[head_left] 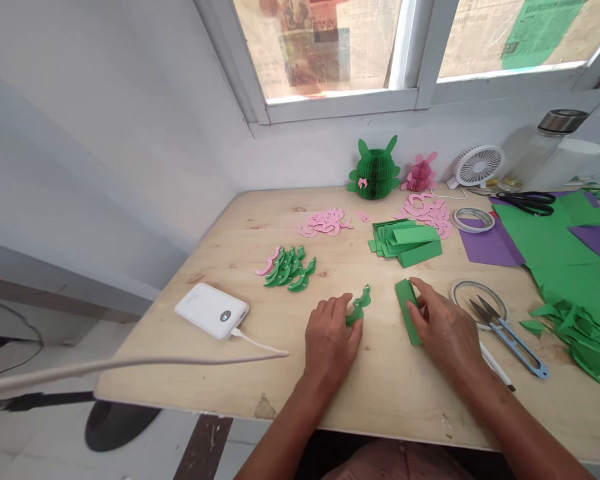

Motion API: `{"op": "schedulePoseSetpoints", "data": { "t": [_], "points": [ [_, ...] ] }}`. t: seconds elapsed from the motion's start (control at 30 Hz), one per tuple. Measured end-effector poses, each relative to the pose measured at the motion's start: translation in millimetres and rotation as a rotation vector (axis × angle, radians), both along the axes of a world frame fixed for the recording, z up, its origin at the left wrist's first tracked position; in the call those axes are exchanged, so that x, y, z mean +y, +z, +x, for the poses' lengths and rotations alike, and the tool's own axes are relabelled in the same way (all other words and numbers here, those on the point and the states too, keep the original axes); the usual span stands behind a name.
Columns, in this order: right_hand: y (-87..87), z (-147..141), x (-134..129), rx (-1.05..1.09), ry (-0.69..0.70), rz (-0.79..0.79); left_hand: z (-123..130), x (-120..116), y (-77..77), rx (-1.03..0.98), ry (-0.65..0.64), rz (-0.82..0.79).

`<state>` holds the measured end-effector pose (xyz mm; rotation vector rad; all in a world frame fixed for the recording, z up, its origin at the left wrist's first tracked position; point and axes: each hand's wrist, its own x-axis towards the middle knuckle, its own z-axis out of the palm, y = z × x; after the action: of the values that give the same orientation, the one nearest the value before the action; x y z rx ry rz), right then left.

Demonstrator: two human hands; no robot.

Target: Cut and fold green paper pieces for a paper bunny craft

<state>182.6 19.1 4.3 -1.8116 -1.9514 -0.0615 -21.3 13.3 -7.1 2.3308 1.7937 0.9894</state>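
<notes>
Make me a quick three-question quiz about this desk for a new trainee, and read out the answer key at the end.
1. True or false: the white cable is plugged into the power bank.
2. Which thing lies across the nearer tape roll? A) fan, B) snips, C) bottle.
3. What is the right hand touching?

Key: 1. True. 2. B. 3. A green paper strip.
</notes>
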Motion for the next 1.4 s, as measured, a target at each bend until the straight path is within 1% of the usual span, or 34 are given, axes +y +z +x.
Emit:
{"op": "schedulePoseSetpoints", "data": {
  "t": [0.07, 0.13, 0.2, 0.27, 0.37, 0.47, 0.53, 0.6, 0.73, 0.8, 0.93, 1.03, 1.17, 1.27, 1.4],
  "points": [
    [0.1, 2, -1, -0.064, 0.033, 0.116, 1, 1, -2.4, 0.026, 0.006, 0.0],
    [1.5, 4, -5, -0.085, 0.084, 0.224, 2, 1, -3.5, 0.042, 0.006, 0.01],
    [3.4, 3, -12, -0.071, 0.149, 0.282, 2, 1, -4.1, 0.044, 0.006, 0.021],
    [4.8, -3, -19, -0.032, 0.222, 0.298, 2, 1, -4.5, 0.034, 0.011, 0.03],
    [5.2, -16, -27, 0.015, 0.317, 0.259, 2, 0, -4.7, 0.002, 0.02, 0.04],
    [4.1, -28, -29, 0.065, 0.352, 0.214, 1, -2, -3.4, -0.071, 0.029, 0.037],
    [4.1, -33, -27, 0.137, 0.333, 0.162, 1, -3, -1.3, -0.147, 0.036, 0.036],
    [5.6, -36, -25, 0.272, 0.277, 0.066, 0, -4, 1.5, -0.225, 0.038, 0.041],
    [10.9, -37, -20, 0.659, 0.086, -0.189, 1, -6, 6.7, -0.324, 0.027, 0.071],
    [11.9, -37, -18, 0.83, 0.011, -0.281, 2, -7, 8.3, -0.36, 0.025, 0.096],
    [10.7, -39, -16, 1.089, -0.033, -0.42, 4, -9, 10.7, -0.417, 0.017, 0.181],
    [12.8, -43, -15, 1.258, -0.056, -0.496, 5, -12, 13.4, -0.425, 0.012, 0.247],
    [18.3, -52, -14, 1.41, -0.087, -0.592, 9, -18, 16.2, -0.442, -0.014, 0.27],
    [19.2, -57, -13, 1.468, -0.088, -0.603, 12, -22, 15.0, -0.485, -0.049, 0.263],
    [20.7, -61, -11, 1.497, -0.106, -0.566, 15, -25, 11.4, -0.529, -0.084, 0.238]
  ]
}}
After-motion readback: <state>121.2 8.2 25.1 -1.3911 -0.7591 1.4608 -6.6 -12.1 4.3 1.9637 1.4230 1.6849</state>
